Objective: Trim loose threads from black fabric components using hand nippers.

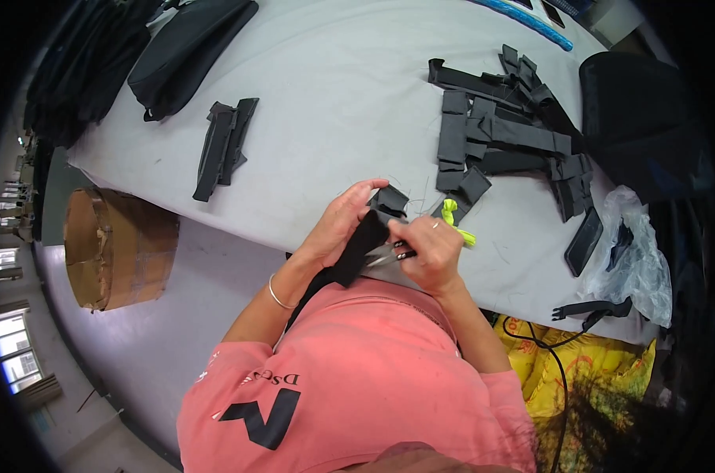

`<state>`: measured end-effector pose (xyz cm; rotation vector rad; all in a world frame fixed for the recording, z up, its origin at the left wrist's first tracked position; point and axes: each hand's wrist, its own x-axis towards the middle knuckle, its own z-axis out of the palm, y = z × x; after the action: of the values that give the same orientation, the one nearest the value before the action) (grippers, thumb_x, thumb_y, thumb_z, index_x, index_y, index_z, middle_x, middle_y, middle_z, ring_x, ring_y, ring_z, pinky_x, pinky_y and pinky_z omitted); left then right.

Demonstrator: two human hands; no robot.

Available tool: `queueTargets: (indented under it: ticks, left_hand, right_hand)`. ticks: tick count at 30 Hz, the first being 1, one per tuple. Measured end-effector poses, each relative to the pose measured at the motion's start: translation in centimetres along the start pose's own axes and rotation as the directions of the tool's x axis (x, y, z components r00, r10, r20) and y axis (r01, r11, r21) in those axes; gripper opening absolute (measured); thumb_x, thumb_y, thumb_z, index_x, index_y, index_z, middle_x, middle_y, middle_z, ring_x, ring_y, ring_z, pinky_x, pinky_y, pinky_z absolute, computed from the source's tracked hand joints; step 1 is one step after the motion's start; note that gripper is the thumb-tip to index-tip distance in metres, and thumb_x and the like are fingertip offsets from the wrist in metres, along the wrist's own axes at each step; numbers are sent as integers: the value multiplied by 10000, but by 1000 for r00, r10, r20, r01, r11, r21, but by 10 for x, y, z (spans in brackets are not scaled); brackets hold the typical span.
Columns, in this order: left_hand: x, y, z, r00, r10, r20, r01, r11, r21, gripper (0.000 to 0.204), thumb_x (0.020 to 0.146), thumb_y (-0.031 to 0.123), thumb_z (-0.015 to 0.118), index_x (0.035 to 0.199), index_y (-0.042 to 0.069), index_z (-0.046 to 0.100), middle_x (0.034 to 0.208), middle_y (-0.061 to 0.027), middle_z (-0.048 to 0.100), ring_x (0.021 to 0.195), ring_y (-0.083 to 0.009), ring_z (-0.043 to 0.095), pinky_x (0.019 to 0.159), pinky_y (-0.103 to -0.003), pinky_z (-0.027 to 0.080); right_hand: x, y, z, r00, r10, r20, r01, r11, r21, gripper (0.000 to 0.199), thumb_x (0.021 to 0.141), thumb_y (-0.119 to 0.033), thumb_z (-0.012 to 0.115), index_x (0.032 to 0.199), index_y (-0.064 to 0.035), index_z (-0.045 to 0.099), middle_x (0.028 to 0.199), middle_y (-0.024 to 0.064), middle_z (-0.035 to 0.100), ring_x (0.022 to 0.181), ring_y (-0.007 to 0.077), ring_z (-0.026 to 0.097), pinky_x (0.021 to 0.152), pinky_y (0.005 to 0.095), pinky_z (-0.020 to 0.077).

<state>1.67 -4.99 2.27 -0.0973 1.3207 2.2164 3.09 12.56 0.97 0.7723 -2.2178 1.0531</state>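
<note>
My left hand [337, 222] grips a black fabric strap piece [357, 248] at the near edge of the white table [334, 102]. My right hand [432, 252] holds small metal scissors [389, 254] with yellow-green handles [456, 221]; the blades touch the fabric. A folded end of black fabric [390, 199] sticks up just beyond my fingers. A thin bangle sits on my left wrist.
A heap of black fabric strips [507, 130] lies to the right, a smaller stack [225, 146] to the left, a black bag [188, 51] far left. A phone [584, 240], a clear plastic bag [633, 256], a cardboard box [117, 248] and a yellow sack [586, 370] are nearby.
</note>
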Motion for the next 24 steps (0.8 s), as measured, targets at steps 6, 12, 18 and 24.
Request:
queueTargets:
  ticks: [6,12,18,24]
  left_hand:
    - [-2,-4,-10,998,45,48,-40,994,-97,698,810,43,629,1399,57,254,1202,-234,554,1076,-253,590,897,-353,503]
    - [-5,-5,-4,977,209,49,-211,976,55,516,814,-51,550,1276,62,348,1125,-158,567,998,-169,573,832,-281,498]
    - [-1,-16,-10,971,236,28,-236,972,11,288,822,-71,572,963,77,368,1049,-77,548,938,-106,543,787,-259,488]
    - [-4,-8,-8,983,175,64,-183,968,169,380,828,-41,573,1198,-30,484,1138,-91,567,1028,-124,561,892,-283,478]
  right_hand:
    - [-7,-14,4,972,155,178,-176,979,106,266,615,-1,678,867,-84,664,680,16,610,585,187,585,523,297,447]
    - [11,-15,-17,760,546,353,-644,708,290,235,791,-166,713,1010,-91,668,839,63,647,704,198,600,617,287,480]
    - [15,-10,-24,794,495,354,-561,820,112,221,829,-155,669,1037,-81,673,845,72,657,703,190,611,632,284,475]
    - [12,-10,-25,791,557,254,-608,762,223,214,816,-167,677,1020,-103,682,847,56,679,684,185,629,603,286,481]
